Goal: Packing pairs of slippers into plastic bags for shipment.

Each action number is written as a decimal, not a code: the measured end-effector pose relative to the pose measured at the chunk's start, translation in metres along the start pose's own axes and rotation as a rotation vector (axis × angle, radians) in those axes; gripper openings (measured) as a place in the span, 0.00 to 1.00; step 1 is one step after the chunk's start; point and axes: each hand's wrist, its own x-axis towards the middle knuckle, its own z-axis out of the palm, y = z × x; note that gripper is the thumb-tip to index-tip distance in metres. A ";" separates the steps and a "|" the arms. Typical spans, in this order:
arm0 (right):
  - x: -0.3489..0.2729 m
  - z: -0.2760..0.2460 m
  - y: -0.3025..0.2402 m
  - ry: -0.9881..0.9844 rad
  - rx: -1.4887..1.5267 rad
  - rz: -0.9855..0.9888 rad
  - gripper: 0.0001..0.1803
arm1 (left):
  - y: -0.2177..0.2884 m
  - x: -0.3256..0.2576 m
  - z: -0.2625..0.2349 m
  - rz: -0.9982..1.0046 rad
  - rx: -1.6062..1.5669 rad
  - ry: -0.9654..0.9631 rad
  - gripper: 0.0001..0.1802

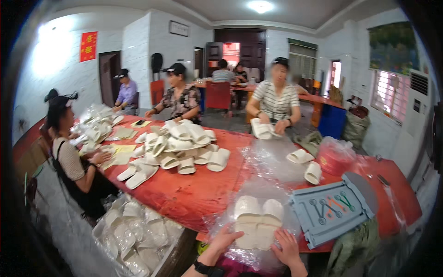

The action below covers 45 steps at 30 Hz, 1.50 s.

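Note:
A pair of white open-toed slippers [248, 206] lies side by side in front of me, toe straps at the far end. Clear plastic bags [217, 213] are spread beneath the pair on the red table. At the near left edge of the slippers is my left hand [225, 240], its thumb and fingers apart. My right hand [287, 247] rests by the near right edge with its fingers stretched out. Neither hand is wrapped round anything. A dark band circles my left wrist.
A large heap of white slippers [184, 143] covers the table's middle left. To my right lie a grey-blue plastic folding stool [330, 210] and a red bagged bundle [334, 159]. Bagged slippers fill a box [138, 231] at lower left. A co-worker [275, 99] opposite handles slippers; others sit around.

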 end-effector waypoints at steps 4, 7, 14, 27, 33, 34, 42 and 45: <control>0.006 -0.012 -0.006 -0.037 0.191 0.115 0.32 | 0.012 -0.001 0.016 -0.007 0.053 0.019 0.35; 0.010 -0.015 -0.004 -0.073 0.250 0.132 0.32 | 0.023 -0.005 0.022 -0.008 -0.001 -0.033 0.33; 0.026 -0.043 -0.031 -0.031 0.410 0.093 0.25 | -0.005 -0.002 0.008 -0.001 -0.216 -0.151 0.35; 0.031 -0.034 -0.021 0.157 1.173 0.606 0.36 | 0.037 -0.048 0.029 -0.044 -0.423 -0.395 0.19; 0.023 -0.044 -0.032 0.142 1.199 0.642 0.30 | 0.067 -0.079 0.040 -0.001 -0.405 -0.550 0.30; 0.020 -0.047 -0.032 0.158 1.158 0.577 0.27 | 0.070 -0.083 0.042 0.012 -0.345 -0.546 0.35; 0.005 0.036 0.023 0.423 1.152 0.451 0.35 | 0.001 -0.045 0.035 -0.077 -0.235 -0.533 0.36; 0.030 -0.020 -0.051 0.330 1.189 0.505 0.27 | 0.009 -0.047 0.026 -0.125 -0.264 -0.458 0.34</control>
